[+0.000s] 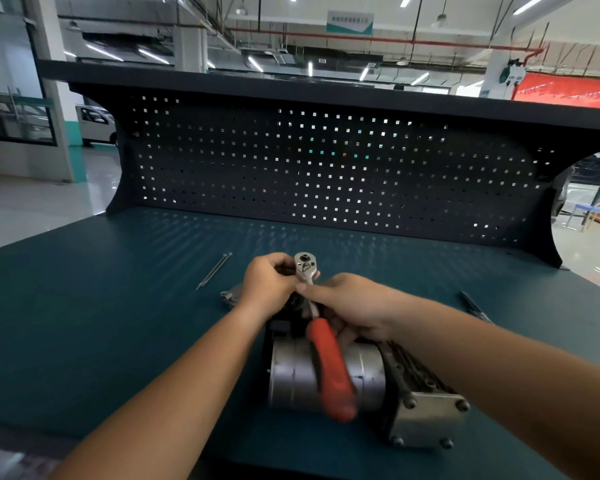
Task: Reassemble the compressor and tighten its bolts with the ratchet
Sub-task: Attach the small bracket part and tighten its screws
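Closest, the compressor (291, 372) lay on its side on the teal desk (118, 323). Above it the left hand (269, 284) curled its fingers round the head of the ratchet (328, 358), and the right hand (352, 306) pinched its shank; the red handle was blurred. Two long bolts (214, 270) lay to the left. A dark pegboard (326, 168) backed the desk, with a workshop hall and a white van (96, 124) beyond.

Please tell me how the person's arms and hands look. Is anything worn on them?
Both arms are bare: no sleeve shows on the left forearm or the right forearm. The left hand and the right hand wear no gloves, and no watch, ring or bracelet is visible.
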### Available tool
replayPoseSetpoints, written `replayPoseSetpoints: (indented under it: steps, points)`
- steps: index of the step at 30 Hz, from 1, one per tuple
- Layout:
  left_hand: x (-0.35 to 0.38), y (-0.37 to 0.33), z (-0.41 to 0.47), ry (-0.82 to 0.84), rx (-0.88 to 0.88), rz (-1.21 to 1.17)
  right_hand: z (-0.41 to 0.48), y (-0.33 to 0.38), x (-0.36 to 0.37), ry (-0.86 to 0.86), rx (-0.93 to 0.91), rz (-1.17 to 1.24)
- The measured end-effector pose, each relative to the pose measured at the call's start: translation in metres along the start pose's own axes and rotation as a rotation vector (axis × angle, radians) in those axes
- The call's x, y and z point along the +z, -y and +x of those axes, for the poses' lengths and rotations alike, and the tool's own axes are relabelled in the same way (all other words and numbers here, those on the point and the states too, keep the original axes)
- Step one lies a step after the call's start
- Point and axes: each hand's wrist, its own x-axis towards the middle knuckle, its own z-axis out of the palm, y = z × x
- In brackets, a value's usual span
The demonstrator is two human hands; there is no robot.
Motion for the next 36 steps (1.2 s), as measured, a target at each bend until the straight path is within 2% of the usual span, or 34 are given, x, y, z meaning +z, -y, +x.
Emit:
replayPoseSetpoints:
  steps: [4,7,10,17,21,26,28,31,32,35,36]
  points:
    - [-0.001,0.001,0.001,0.033,0.023,0.049,0.001,0.014,-0.054,0.016,0.035,-0.771]
    - [0.000,0.001,0.002,0.030,0.009,0.025,0.016,0.017,-0.078,-0.196,-0.003,-1.065]
    - [0.000,0.005,0.003,-0.010,-0.007,-0.036,0.035,0.011,-0.081,-0.380,-0.089,-1.223]
    - [0.000,0.005,0.002,0.042,0.009,-0.050,0.046,-0.007,-0.084,-0.334,-0.235,-1.322]
    - [-0.001,0.005,0.001,0.060,0.010,-0.063,0.040,-0.014,-0.079,-0.384,-0.336,-1.256]
    - [-0.002,0.005,-0.002,0.061,-0.002,-0.067,0.021,-0.006,-0.075,-0.364,-0.305,-1.430]
    - [-0.002,0.005,-0.003,0.062,-0.002,-0.058,0.011,-0.001,-0.067,-0.280,-0.246,-1.381]
    - [-0.002,0.005,-0.004,0.060,0.008,-0.045,0.000,0.008,-0.044,-0.181,-0.190,-1.163]
    - [-0.002,0.005,-0.004,0.056,0.010,-0.038,-0.001,0.009,-0.036,-0.164,-0.162,-1.032]
    - [-0.002,0.005,-0.003,0.031,0.010,0.007,-0.005,0.006,-0.010,-0.118,-0.057,-0.407]
    - [-0.002,0.005,-0.002,0.029,0.014,0.032,-0.005,0.004,-0.004,-0.113,-0.044,-0.264]
